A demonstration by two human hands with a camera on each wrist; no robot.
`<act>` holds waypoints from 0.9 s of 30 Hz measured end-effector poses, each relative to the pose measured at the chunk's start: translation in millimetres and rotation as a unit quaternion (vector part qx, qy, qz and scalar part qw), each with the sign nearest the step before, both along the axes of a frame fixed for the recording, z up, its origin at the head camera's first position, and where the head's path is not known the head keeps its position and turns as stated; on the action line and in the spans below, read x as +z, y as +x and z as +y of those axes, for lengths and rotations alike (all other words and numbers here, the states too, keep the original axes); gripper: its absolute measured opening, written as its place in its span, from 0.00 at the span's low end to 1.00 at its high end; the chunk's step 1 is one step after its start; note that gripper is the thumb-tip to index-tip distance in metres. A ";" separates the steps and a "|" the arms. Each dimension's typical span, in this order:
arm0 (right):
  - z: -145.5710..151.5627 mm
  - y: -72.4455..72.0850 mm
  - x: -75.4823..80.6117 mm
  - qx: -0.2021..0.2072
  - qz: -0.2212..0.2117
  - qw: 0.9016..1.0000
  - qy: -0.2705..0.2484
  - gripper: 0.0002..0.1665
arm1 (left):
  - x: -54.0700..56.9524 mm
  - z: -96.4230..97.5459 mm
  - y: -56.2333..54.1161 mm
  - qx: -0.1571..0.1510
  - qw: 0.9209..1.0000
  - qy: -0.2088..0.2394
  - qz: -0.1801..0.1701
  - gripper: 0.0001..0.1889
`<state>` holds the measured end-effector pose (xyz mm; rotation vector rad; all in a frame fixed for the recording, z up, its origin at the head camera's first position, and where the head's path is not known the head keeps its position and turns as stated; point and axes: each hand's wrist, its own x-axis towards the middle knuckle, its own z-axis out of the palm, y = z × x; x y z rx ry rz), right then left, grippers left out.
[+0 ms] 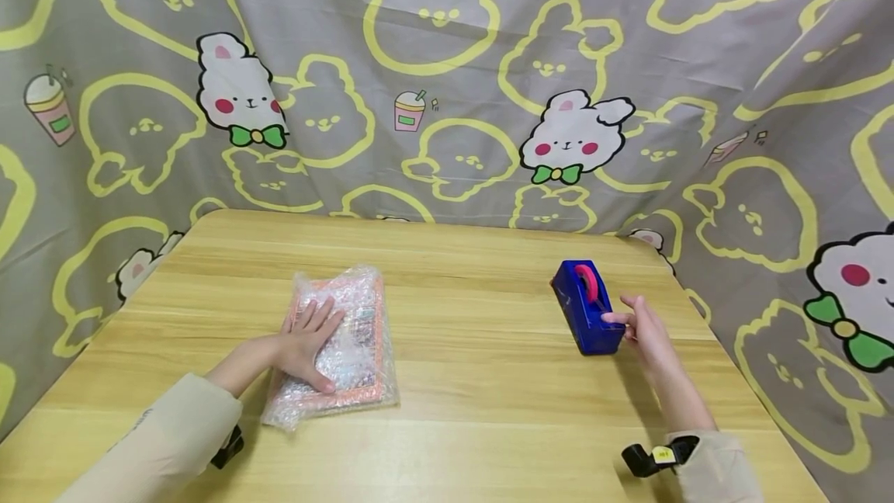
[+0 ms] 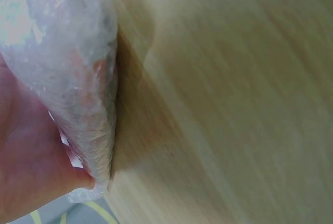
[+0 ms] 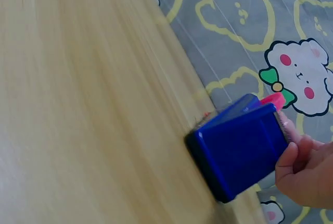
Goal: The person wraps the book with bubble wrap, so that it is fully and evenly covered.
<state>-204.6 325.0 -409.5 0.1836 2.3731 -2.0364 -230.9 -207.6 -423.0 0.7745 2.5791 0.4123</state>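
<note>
A flat rectangular item with an orange border, wrapped in clear bubble wrap (image 1: pixel 359 332), lies on the table at left. My left hand (image 1: pixel 307 344) rests palm down across it, fingers spread. In the left wrist view the bubble-wrapped item (image 2: pixel 78 67) bulges beside my left hand (image 2: pixel 34 151), thumb tip near its edge. At right stands a blue tape dispenser (image 1: pixel 583 317) with a pink-cored tape roll (image 1: pixel 587 283). My right hand (image 1: pixel 649 332) reaches its front end, one fingertip over the top. In the right wrist view my right hand's fingertips (image 3: pixel 291 153) are at the dispenser's serrated cutter (image 3: pixel 282 126).
The wooden table (image 1: pixel 461 433) stretches between the wrapped item and the dispenser. A grey curtain (image 1: pixel 461 154) with cartoon prints hangs behind the table and along its sides. A black wrist camera (image 1: pixel 646 459) sits at the right sleeve.
</note>
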 end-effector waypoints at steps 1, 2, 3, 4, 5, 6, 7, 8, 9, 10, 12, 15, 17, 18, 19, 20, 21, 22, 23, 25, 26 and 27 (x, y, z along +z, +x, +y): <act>-0.4 0.3 -0.7 -0.006 -0.003 1.000 -0.014 0.39 | 0.2 0.1 0.3 -0.001 1.000 0.000 0.001 0.64; -1.2 0.8 -0.3 -0.007 -0.011 1.000 -0.019 0.35 | 0.5 0.2 0.6 -0.001 1.000 -0.001 0.002 0.64; -1.9 1.3 -0.3 -0.014 -0.015 0.999 -0.033 0.30 | 0.6 0.3 0.9 -0.002 1.000 0.000 0.003 0.64; -2.6 1.9 -0.2 -0.020 -0.020 0.998 -0.049 0.24 | 0.8 0.4 1.2 -0.002 1.000 0.001 0.004 0.64; -3.0 2.3 -0.3 -0.025 -0.023 0.997 -0.068 0.20 | 1.0 0.5 1.4 -0.001 1.000 0.001 0.004 0.65; -3.5 2.8 -0.2 -0.028 -0.026 0.996 -0.084 0.17 | 1.0 0.6 1.6 -0.001 1.000 0.002 0.004 0.65; -3.7 3.3 -0.4 -0.028 -0.026 0.994 -0.105 0.16 | 1.0 0.7 1.8 -0.001 1.000 0.002 0.005 0.65; -3.8 4.0 -0.5 -0.026 -0.026 0.991 -0.132 0.15 | 1.1 0.8 1.9 -0.001 1.000 0.003 0.005 0.65; -3.7 4.5 -0.6 -0.024 -0.023 0.987 -0.160 0.16 | 1.2 0.8 1.9 -0.001 1.000 0.003 0.004 0.65; -3.3 5.0 -0.8 -0.020 -0.020 0.982 -0.185 0.16 | 1.2 0.8 1.9 -0.001 1.000 0.002 0.005 0.65; -2.5 5.7 -0.8 -0.007 -0.012 0.975 -0.223 0.17 | 1.3 0.7 1.6 -0.001 1.000 0.001 0.005 0.65; -3.2 7.5 -0.2 0.000 -0.003 0.966 -0.259 0.16 | 1.2 0.4 1.4 -0.001 1.000 0.003 0.004 0.64; -4.7 9.0 0.0 -0.005 0.001 0.961 -0.275 0.15 | 1.3 0.4 1.4 0.000 1.000 0.005 0.002 0.64; -5.4 9.7 -0.3 -0.013 0.001 0.957 -0.291 0.14 | 1.1 0.4 1.4 -0.001 1.000 0.006 0.001 0.64; -6.0 10.5 -0.7 -0.022 0.001 0.950 -0.311 0.13 | 0.9 0.6 1.6 -0.001 1.000 0.006 -0.001 0.64; -6.2 10.9 -1.9 -0.031 0.002 0.942 -0.335 0.13 | 0.6 0.6 1.6 -0.002 1.000 0.006 0.000 0.64; -6.4 11.3 -3.2 -0.039 0.004 0.933 -0.356 0.14 | 0.1 0.6 1.5 -0.003 1.000 0.005 0.000 0.64; -6.6 11.9 -4.2 -0.047 0.005 0.927 -0.372 0.15 | -0.3 0.5 1.4 -0.003 1.000 0.005 0.001 0.64; -7.2 12.2 -5.0 -0.054 0.007 0.922 -0.384 0.15 | -0.6 0.4 1.2 -0.004 1.000 0.004 0.001 0.64; -9.5 13.3 -5.4 -0.068 0.019 0.923 -0.378 0.14 | -1.0 -0.1 0.7 -0.005 1.000 0.004 0.003 0.65; -10.8 14.2 -5.6 -0.074 0.025 0.930 -0.359 0.13 | -1.1 -0.4 0.3 -0.005 1.000 0.006 0.003 0.65; -12.3 15.2 -5.3 -0.083 0.030 0.940 -0.329 0.11 | -1.1 -0.7 -0.2 -0.006 1.000 0.009 0.001 0.65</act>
